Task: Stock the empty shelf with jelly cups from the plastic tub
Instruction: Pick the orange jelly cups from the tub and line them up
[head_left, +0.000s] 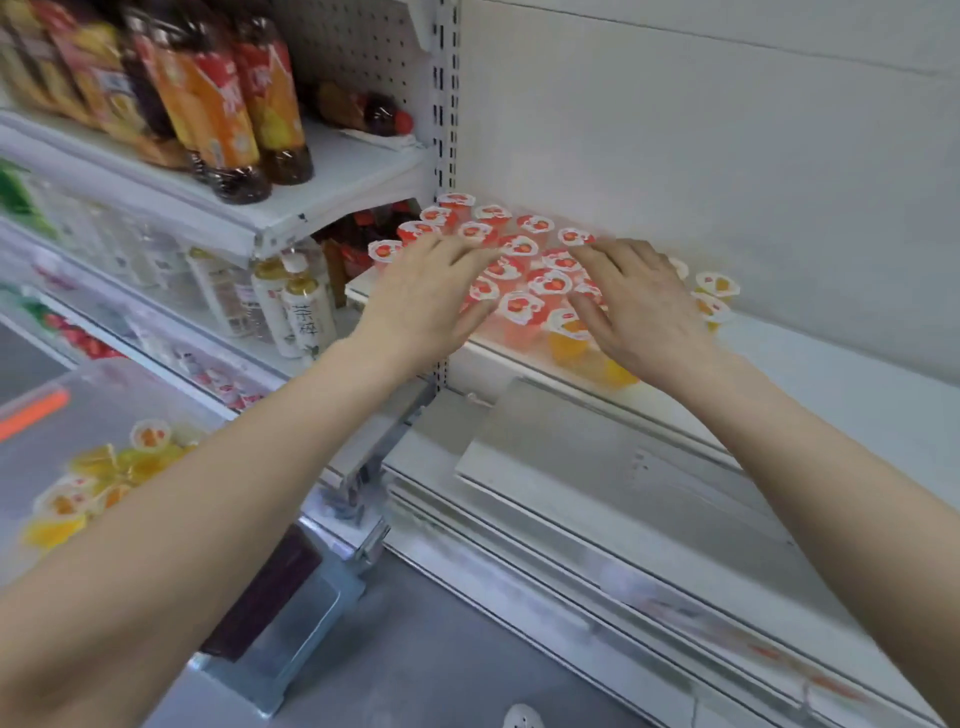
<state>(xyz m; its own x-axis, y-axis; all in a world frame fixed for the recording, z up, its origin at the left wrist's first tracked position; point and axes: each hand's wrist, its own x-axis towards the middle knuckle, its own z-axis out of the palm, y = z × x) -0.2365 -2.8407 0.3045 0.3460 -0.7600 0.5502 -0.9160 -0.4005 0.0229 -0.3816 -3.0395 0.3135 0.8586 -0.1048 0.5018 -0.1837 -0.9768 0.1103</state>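
Several red jelly cups (519, 249) stand packed together at the left end of the white shelf (810, 358). A few orange jelly cups (719, 291) sit at the right side of the group and along the front edge. My left hand (426, 296) lies flat with straight fingers on the left cups. My right hand (634, 301) lies flat on the right cups. Both hands hide some cups beneath them. The clear plastic tub (104, 395) at lower left holds several orange jelly cups (104, 478).
To the left, shelves carry orange-labelled drink bottles (223, 104) above and pale tea bottles (301, 312) below. The white shelf stretches bare to the right of the cups. A lower shelf rail (571, 519) and grey floor lie beneath.
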